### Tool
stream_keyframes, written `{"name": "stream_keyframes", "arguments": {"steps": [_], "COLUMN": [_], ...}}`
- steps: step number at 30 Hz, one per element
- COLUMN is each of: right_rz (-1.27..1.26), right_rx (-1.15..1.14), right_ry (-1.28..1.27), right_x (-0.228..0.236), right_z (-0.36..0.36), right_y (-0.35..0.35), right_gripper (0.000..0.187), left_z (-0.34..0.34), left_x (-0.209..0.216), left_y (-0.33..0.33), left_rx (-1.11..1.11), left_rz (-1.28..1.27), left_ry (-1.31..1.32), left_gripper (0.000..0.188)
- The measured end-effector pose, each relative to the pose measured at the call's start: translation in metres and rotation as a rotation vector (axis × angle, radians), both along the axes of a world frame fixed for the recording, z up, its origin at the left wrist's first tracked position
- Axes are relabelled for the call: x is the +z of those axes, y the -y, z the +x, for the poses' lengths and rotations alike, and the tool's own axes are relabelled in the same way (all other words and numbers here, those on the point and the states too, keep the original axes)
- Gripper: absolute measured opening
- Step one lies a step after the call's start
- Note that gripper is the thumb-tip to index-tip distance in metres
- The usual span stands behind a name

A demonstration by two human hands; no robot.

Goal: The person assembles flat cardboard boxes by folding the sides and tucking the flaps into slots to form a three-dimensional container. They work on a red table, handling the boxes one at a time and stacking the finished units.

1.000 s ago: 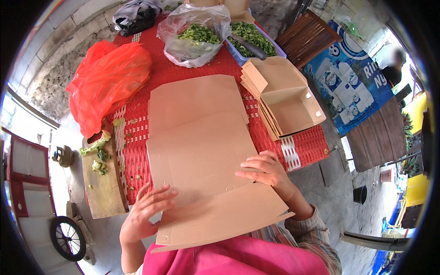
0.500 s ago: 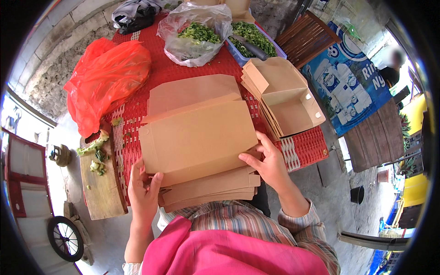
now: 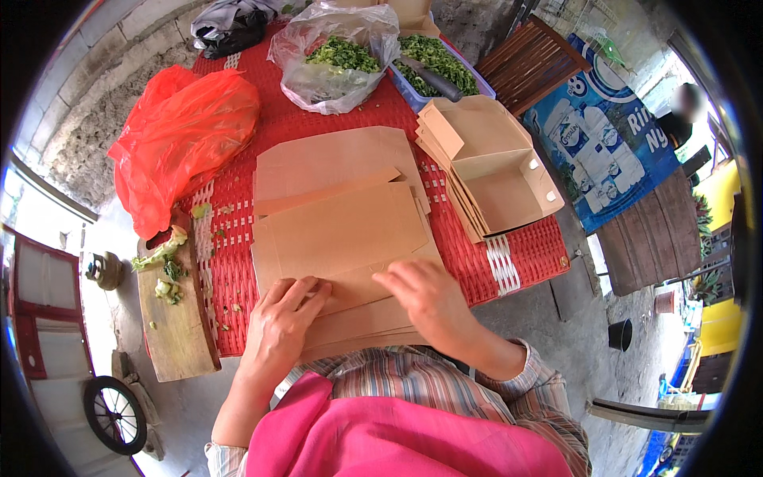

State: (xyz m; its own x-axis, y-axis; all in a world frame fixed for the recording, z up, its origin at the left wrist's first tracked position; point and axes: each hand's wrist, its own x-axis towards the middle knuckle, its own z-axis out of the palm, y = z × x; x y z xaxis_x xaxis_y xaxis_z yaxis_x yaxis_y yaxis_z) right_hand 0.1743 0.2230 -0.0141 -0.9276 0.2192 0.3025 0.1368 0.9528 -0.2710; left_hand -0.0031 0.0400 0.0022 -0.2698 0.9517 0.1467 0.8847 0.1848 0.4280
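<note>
Clear bag [image 3: 314, 97], tub [image 3: 408, 95] hold greens [image 3: 343, 54]; hands [image 3: 278, 322] [image 3: 433, 304] touch cardboard [image 3: 342, 230].

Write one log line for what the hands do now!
left hand: on creased brown cardboard sheet | right hand: at same sheet | open brown cardboard box: right of sheet

A brown cardboard blank [image 3: 338, 234], creased and partly folded, is lying slightly askew near the frame's centre
</note>
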Motion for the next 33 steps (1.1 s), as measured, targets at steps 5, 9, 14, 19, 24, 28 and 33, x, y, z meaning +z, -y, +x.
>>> {"name": "stream_keyframes", "arguments": {"steps": [5,9,14,19,24,28,33], "right_rz": [0.134,0.162,0.011,-0.081,-0.071,-0.062,-0.229], "right_rx": [0.266,0.301,0.232,0.135,0.063,0.042,0.022], "right_ry": [-0.018,-0.012,-0.035,-0.055,-0.053,-0.054,-0.108], "right_x": [-0.007,-0.005,-0.004,-0.005,-0.003,-0.004,-0.002], "right_z": [0.003,0.001,0.003,0.017,0.035,0.044,0.045], "right_y": [0.024,0.029,0.027,0.009,-0.006,-0.011,-0.013], "right_gripper": [0.046,0.045,0.039,0.035,0.033,0.035,0.033], "left_z": [0.028,0.035,0.036,0.03,0.026,0.022,0.019], "left_x": [0.009,0.002,0.004,0.005,0.011,0.011,0.008], "left_y": [0.007,0.013,0.012,0.024,0.042,0.046,0.018], "left_rx": [-0.057,-0.031,-0.032,0.011,0.073,0.09,0.033], "left_rz": [-0.118,-0.162,-0.157,-0.131,-0.143,-0.127,-0.04], "left_ry": [-0.152,-0.184,-0.162,-0.118,-0.094,-0.169,-0.221], "left_gripper": [0.055,0.061,0.059,0.054,0.052,0.045,0.043]}}
